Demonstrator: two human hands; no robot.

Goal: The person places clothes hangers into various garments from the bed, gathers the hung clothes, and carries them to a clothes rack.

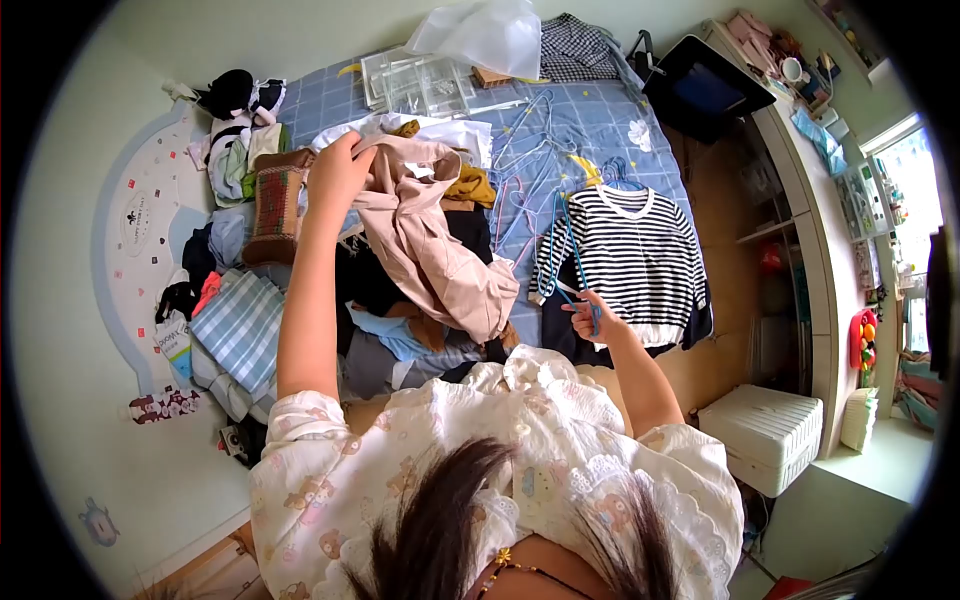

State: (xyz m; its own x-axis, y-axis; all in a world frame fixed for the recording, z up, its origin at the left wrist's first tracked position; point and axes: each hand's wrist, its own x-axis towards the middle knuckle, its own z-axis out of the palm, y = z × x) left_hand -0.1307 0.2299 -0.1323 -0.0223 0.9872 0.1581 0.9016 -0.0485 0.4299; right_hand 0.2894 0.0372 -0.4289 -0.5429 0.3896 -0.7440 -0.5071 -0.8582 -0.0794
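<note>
My left hand (340, 170) is closed on the upper edge of a dusty-pink garment (425, 240). The cloth hangs down in folds over a heap of clothes, and a small white label shows near its top; its exact kind is unclear. In my right hand (596, 318) is a blue clothes hanger (578, 250), gripped at one end and raised in front of a black-and-white striped top (635, 262). That top lies spread out on dark clothing at the right side of the bed.
More hangers (535, 150) lie on the blue checked bedspread (620, 110). Behind them are clear plastic trays (415, 85) and a translucent bag (480, 35). Piled clothes and a brown woven pillow (275, 205) fill the left. A white suitcase (762, 435) stands at right.
</note>
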